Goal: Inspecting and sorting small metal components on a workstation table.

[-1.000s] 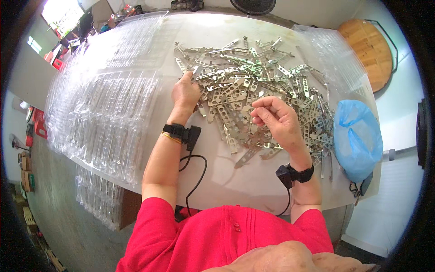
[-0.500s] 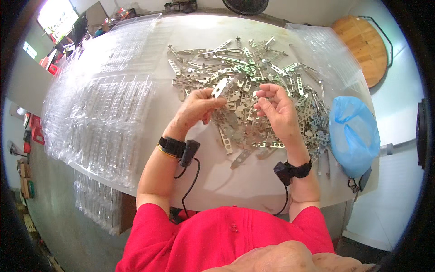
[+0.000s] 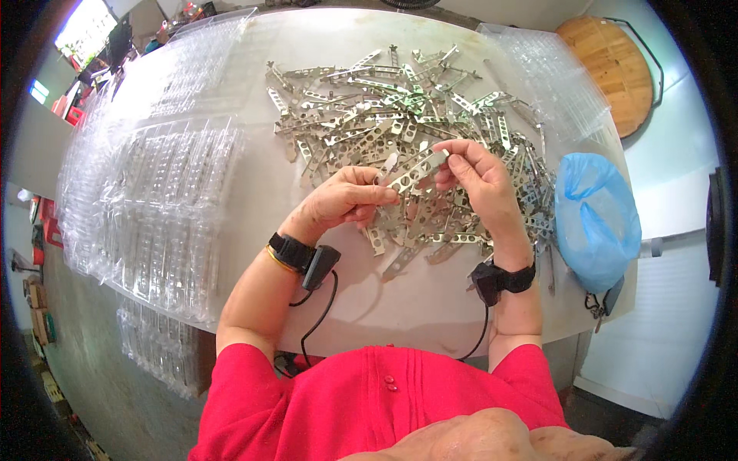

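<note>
My left hand (image 3: 344, 201) and my right hand (image 3: 475, 178) hold one flat metal bracket (image 3: 413, 170) with punched holes between them, just above the table. My left fingers pinch its lower left end, my right fingers its upper right end. Behind and under both hands lies a wide heap of the same silvery metal brackets (image 3: 400, 107). Each wrist carries a black band with a small device and a cable.
Stacks of clear plastic blister trays (image 3: 165, 200) cover the table's left side, with more trays (image 3: 553, 77) at the far right. A blue plastic bag (image 3: 596, 223) hangs at the right edge. A round wooden stool (image 3: 611, 61) stands beyond the white table (image 3: 407, 300).
My left hand lifted a bracket out of the heap and brought it toward my right hand. Both hands now grip that one bracket.
</note>
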`<state>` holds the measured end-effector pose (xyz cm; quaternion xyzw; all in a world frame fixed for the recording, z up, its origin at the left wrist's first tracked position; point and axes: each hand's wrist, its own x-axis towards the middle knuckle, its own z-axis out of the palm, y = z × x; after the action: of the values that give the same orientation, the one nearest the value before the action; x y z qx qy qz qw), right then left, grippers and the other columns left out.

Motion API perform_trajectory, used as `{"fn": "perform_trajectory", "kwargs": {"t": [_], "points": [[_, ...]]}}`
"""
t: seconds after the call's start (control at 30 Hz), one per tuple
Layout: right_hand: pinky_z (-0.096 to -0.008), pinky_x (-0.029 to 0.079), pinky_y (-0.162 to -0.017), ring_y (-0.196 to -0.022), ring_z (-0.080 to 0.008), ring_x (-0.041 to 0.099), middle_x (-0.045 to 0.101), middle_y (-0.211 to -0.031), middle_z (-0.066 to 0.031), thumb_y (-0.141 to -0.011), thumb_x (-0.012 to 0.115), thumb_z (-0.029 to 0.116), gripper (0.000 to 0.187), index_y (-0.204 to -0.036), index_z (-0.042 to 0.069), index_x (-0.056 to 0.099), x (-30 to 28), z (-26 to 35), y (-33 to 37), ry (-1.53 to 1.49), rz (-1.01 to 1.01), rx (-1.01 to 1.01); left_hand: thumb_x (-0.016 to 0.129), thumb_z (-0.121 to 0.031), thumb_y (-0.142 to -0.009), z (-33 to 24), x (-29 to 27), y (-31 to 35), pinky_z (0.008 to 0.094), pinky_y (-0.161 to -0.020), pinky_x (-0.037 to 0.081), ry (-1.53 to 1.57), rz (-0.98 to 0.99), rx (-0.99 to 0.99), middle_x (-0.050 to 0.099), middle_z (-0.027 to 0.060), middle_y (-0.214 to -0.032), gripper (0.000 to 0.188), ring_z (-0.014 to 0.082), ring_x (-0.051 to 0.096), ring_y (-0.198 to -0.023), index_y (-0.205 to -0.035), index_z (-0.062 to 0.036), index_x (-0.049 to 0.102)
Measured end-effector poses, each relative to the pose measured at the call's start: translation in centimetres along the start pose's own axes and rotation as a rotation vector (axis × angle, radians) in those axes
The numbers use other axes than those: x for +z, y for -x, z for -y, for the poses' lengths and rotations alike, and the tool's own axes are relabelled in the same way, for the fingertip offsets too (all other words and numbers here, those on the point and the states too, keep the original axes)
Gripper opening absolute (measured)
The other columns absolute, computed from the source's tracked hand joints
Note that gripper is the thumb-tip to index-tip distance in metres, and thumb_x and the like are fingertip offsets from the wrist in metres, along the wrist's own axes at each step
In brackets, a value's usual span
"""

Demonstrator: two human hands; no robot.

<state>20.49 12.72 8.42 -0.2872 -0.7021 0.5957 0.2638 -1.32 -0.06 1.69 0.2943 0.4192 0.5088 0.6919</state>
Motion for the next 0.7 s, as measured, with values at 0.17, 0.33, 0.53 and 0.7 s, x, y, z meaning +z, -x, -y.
{"fn": "perform_trajectory", "kwargs": {"t": [0.17,0.33,0.53,0.7], "points": [[-0.0256,0.055,-0.077,-0.081,-0.0086,0.064,0.067,-0.091,-0.0023,-0.104,0.049,0.005,0.022,-0.119,0.002,0.065,0.7,0.3,0.4,-0.005,0.028,-0.012,0.070,-0.014,-0.094,0.2,-0.1,0.2,0.0250,-0.041,0.038,0.040,0.039,-0.015,0.048,-0.0027,-0.052,0.013,0.0070,0.039,-0.039,-0.092,-0.0020,0.069],[-0.0261,0.055,-0.077,-0.081,-0.0093,0.064,0.067,-0.091,-0.0028,-0.107,0.047,0.010,0.023,-0.120,0.003,0.065,0.9,0.1,0.5,-0.050,-0.002,-0.010,0.069,-0.014,-0.095,0.3,-0.4,0.0,0.0264,-0.044,0.041,0.085,0.107,-0.018,0.048,-0.0025,-0.052,0.015,0.0073,0.042,-0.040,-0.096,0.0014,0.070],[-0.0264,0.056,-0.077,-0.083,-0.0102,0.065,0.067,-0.090,-0.0035,-0.109,0.045,0.017,0.028,-0.122,0.002,0.065,1.2,0.4,0.4,-0.118,-0.001,-0.019,0.066,-0.014,-0.097,0.4,-0.7,-0.2,0.0264,-0.043,0.040,0.047,0.076,0.005,0.047,-0.0015,-0.050,0.015,0.0083,0.041,-0.038,-0.095,0.0008,0.070],[-0.0266,0.056,-0.078,-0.083,-0.0101,0.066,0.067,-0.090,-0.0033,-0.109,0.046,0.020,0.030,-0.123,0.001,0.065,1.1,0.2,0.4,-0.118,0.003,-0.024,0.067,-0.014,-0.096,0.5,-0.7,-0.3,0.0267,-0.043,0.041,0.069,0.079,-0.003,0.048,-0.0013,-0.051,0.015,0.0084,0.041,-0.039,-0.095,0.0006,0.070]]}}
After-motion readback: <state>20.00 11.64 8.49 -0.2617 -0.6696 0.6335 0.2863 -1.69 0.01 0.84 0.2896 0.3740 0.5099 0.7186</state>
